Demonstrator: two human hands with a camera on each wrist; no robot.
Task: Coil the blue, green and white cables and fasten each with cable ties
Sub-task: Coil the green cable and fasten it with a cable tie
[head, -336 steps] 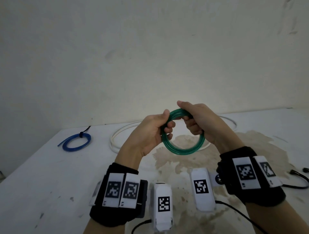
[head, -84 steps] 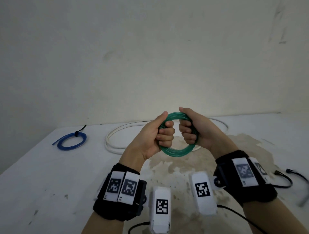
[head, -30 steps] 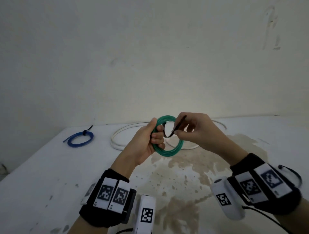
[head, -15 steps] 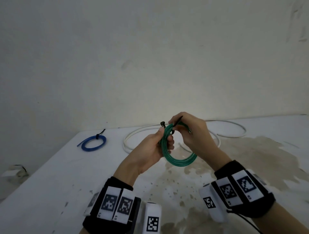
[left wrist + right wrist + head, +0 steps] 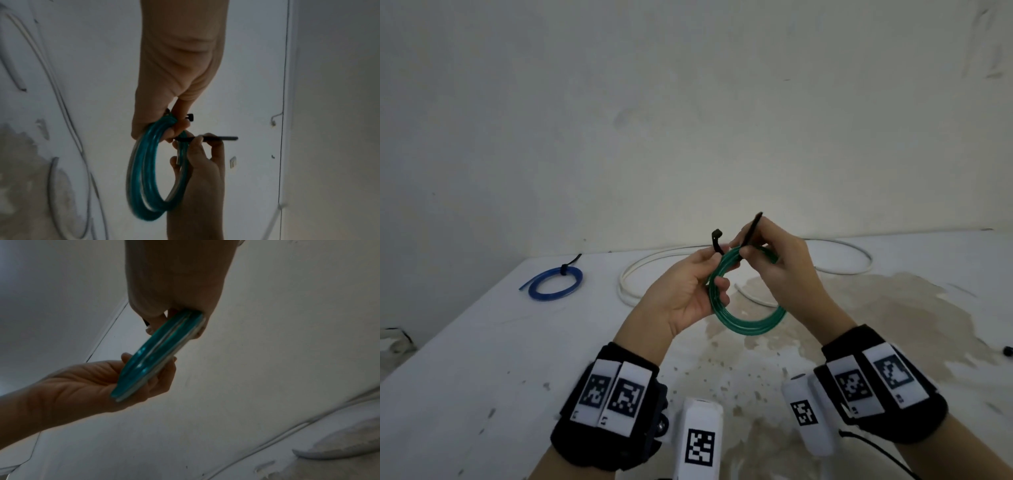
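Observation:
The green cable (image 5: 743, 320) is a small coil held in the air above the table. My left hand (image 5: 709, 274) grips its upper left side (image 5: 144, 162). A black cable tie (image 5: 751, 228) passes around the coil's top; its head (image 5: 717, 236) sticks up by my left thumb. My right hand (image 5: 753, 250) pinches the tie's tail (image 5: 218, 138). The right wrist view has the green coil (image 5: 156, 353) edge-on between both hands. The blue cable (image 5: 553, 282) lies coiled and tied at the far left. The white cable (image 5: 654, 265) lies in loose loops behind my hands.
The white table (image 5: 482, 359) has a brown stain (image 5: 859, 308) under and right of my hands. A black cable end (image 5: 1007, 351) lies at the right edge. The wall stands close behind the table.
My right hand picked up a black tie, passed it around the green coil's top and has now pulled the tail upward. My left hand keeps its hold on the coil.

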